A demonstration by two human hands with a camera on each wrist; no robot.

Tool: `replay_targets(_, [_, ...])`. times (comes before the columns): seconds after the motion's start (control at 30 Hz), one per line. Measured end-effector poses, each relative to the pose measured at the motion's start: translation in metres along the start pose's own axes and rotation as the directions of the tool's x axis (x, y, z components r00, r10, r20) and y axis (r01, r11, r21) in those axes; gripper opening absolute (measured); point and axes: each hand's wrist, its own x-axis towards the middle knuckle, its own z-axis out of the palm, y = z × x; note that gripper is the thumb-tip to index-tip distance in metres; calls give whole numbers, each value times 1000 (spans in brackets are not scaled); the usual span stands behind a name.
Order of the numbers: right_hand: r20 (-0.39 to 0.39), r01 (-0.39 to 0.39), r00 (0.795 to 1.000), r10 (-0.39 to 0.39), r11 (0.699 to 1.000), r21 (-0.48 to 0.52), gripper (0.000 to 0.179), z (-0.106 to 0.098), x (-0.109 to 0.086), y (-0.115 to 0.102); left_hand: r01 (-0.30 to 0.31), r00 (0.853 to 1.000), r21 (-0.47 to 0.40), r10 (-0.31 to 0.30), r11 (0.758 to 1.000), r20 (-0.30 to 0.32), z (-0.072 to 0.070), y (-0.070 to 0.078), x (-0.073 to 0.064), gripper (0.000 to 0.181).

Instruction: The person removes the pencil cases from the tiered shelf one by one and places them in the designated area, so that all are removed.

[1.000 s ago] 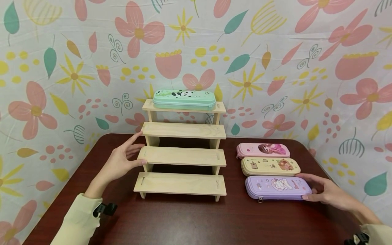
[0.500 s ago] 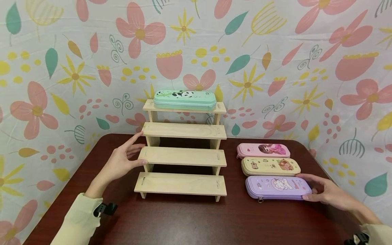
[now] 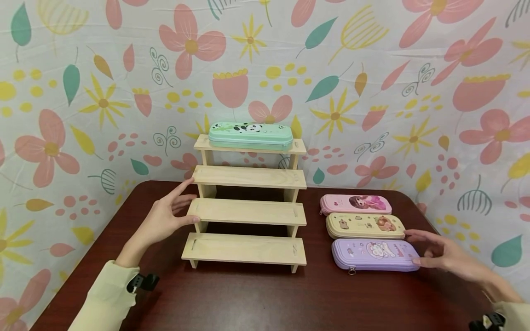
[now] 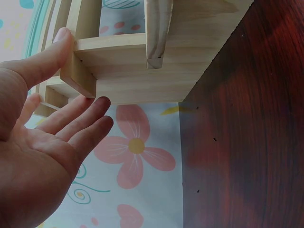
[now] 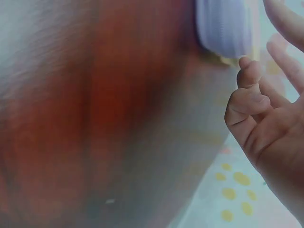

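A stepped wooden shelf (image 3: 243, 248) with several tiers stands on the table; a mint-green panda pencil case (image 3: 252, 135) lies on its top tier. My left hand (image 3: 164, 218) rests against the shelf's left side, its thumb on the end of a lower-middle tier and other fingers stretched alongside. In the left wrist view those fingers (image 4: 78, 123) are extended. To the right, a purple pencil case (image 3: 374, 254), a yellow one (image 3: 365, 225) and a pink one (image 3: 355, 203) lie in a row. My right hand (image 3: 449, 257) is at the purple case's right end, thumb and index finger spread; contact is unclear.
The dark red-brown table (image 3: 265, 299) carries everything. A flower-patterned cloth (image 3: 145, 92) hangs right behind the table. The purple case's zipper pull (image 3: 352, 271) hangs at its front left.
My right hand has shifted slightly right, and its thumb and index finger have loosened from the purple case's end. The left hand, shelf and cases keep their places.
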Motion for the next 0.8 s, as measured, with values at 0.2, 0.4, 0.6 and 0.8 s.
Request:
replay_targets(0.2, [-42,72,996,-76,993,-97,60,-2,13,-28,7,1000,6,-7,1000,0,0,1,0,102])
replay_targets(0.4, [-31,152,987,-158,979,-137,60,3,35,-63,7,1000,7,-7,1000,2,1,1,0,101])
replay_targets(0.6, [-14,183,982,-187,970,-161,59,8,62,-96,7,1000,13,-7,1000,2,1,1,0,102])
replay_targets(0.8, [26,196,981,-194,970,-144,60,19,93,-132,5,1000,18,-5,1000,3,1,1,0,102])
